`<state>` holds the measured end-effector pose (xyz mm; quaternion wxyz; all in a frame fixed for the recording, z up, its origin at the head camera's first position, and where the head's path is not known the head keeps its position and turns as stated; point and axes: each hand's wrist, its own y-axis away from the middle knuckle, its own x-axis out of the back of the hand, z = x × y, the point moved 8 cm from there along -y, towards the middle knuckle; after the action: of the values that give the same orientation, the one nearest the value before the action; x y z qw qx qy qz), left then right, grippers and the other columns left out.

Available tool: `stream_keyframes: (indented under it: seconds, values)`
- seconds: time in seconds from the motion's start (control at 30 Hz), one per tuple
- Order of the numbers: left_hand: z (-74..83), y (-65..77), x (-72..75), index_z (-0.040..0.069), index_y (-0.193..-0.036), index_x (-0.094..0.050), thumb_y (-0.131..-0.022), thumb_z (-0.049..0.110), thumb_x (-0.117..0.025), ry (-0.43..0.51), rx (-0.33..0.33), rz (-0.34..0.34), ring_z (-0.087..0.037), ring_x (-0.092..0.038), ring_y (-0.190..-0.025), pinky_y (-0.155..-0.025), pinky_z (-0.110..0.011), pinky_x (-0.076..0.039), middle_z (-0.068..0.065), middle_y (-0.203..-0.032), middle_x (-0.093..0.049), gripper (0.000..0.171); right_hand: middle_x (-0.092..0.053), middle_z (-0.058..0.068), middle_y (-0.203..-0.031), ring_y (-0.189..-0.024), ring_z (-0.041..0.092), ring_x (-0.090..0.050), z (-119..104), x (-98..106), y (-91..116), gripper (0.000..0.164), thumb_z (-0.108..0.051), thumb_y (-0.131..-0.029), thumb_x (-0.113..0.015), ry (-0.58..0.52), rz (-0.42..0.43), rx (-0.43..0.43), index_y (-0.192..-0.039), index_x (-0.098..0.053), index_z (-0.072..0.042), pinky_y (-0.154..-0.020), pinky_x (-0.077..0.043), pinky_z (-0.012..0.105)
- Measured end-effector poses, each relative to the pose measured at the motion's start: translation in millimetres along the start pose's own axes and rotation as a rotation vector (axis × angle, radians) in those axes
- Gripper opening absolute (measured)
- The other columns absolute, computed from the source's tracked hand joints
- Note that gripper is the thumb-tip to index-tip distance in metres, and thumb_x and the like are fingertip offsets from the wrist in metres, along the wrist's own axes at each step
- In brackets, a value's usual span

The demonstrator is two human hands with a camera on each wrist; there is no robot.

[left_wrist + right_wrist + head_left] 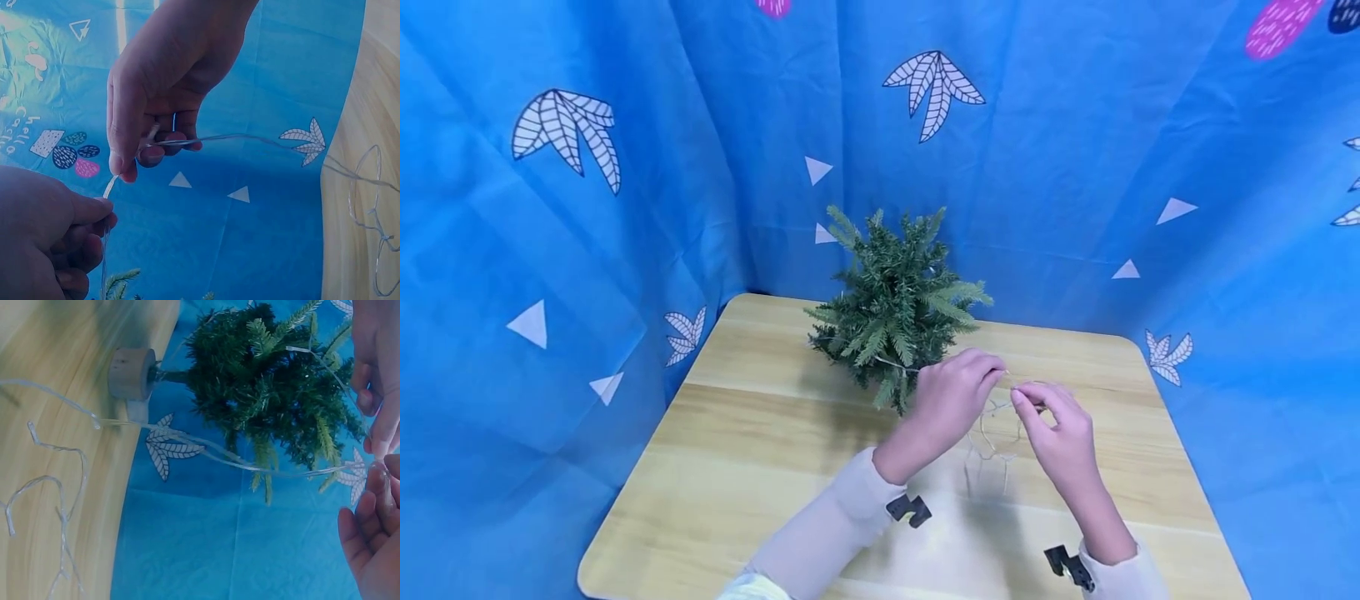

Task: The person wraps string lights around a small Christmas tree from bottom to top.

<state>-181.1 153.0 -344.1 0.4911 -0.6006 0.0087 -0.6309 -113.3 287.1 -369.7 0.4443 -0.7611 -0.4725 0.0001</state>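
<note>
A small artificial Christmas tree (pixel 895 300) stands on the table, its round wooden base (pixel 130 374) showing in the right wrist view. A clear-wired string of lights (pixel 987 437) runs from its branches to both hands. My left hand (pixel 951 396), just right of the tree, pinches the wire between thumb and fingertips. Close beside it, my right hand (pixel 1063 429) pinches the same string a short way along. In the left wrist view the wire (pixel 231 136) trails from the right hand's fingers toward the table. Loose loops of the wire (pixel 81 462) lie on the tabletop.
The wood-grain table (pixel 722 467) has rounded corners. Blue patterned cloth (pixel 1037 167) hangs behind it and along both sides. Dark wrist mounts (pixel 910 510) sit at the sleeve cuffs.
</note>
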Motion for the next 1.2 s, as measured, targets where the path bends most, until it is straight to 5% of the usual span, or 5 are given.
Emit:
stream_keyframes:
  seconds: [0.27,0.4,0.77,0.97,1.2]
  values:
    - [-4.0,-3.5,-0.8,0.022,-0.109,-0.075,-0.1,0.029,-0.064,0.081,0.083,0.026,-0.002,-0.065,-0.071,-0.059,-0.01,-0.044,0.009,-0.102,-0.073,0.016,-0.068,-0.006,-0.09,-0.084,0.003,-0.058,21.7,3.1,11.4,0.006,-0.007,-0.091,-0.074,-0.003,-0.031,-0.303,-0.094,-0.076,-0.012,-0.076,-0.046,0.013]
    - [-2.9,-4.5,-1.3,0.022,-0.107,-0.076,-0.099,0.029,-0.066,0.077,0.084,0.056,-0.003,-0.068,-0.074,-0.06,-0.011,-0.046,0.009,-0.103,-0.074,0.015,-0.068,-0.007,-0.095,-0.089,0.004,-0.059,26.0,6.6,15.1,0.004,-0.013,-0.094,-0.072,-0.009,-0.03,-0.388,-0.096,-0.074,-0.016,-0.078,-0.047,0.013]
    - [-3.2,-4.5,-3.5,0.025,-0.117,-0.073,-0.096,0.034,-0.068,0.071,0.127,0.014,-0.002,-0.063,-0.065,-0.051,-0.008,-0.033,0.009,-0.114,-0.073,0.023,-0.076,-0.003,-0.096,-0.101,-0.001,-0.062,26.6,12.3,7.8,0.012,-0.024,-0.097,-0.07,-0.013,-0.006,-0.454,-0.101,-0.074,-0.014,-0.09,-0.044,0.015]
    - [12.8,-12.6,-3.3,0.027,-0.123,-0.071,-0.098,0.037,-0.065,0.019,0.002,-0.042,0.003,-0.055,-0.062,-0.05,-0.007,-0.031,0.01,-0.122,-0.068,0.027,-0.076,-0.009,-0.09,-0.097,0.001,-0.062,24.7,16.6,1.4,0.014,-0.025,-0.098,-0.068,-0.018,0.03,-0.466,-0.101,-0.074,-0.013,-0.082,-0.046,0.015]
    - [30.0,-12.8,1.2,0.035,-0.113,-0.075,-0.1,0.036,-0.064,-0.051,-0.095,-0.015,0.006,-0.063,-0.078,-0.049,-0.006,-0.025,0.019,-0.11,-0.068,0.018,-0.072,-0.016,-0.087,-0.092,0.001,-0.062,21.2,16.7,1.3,0.016,-0.026,-0.098,-0.068,-0.01,0.009,-0.478,-0.106,-0.073,-0.013,-0.07,-0.047,0.017]
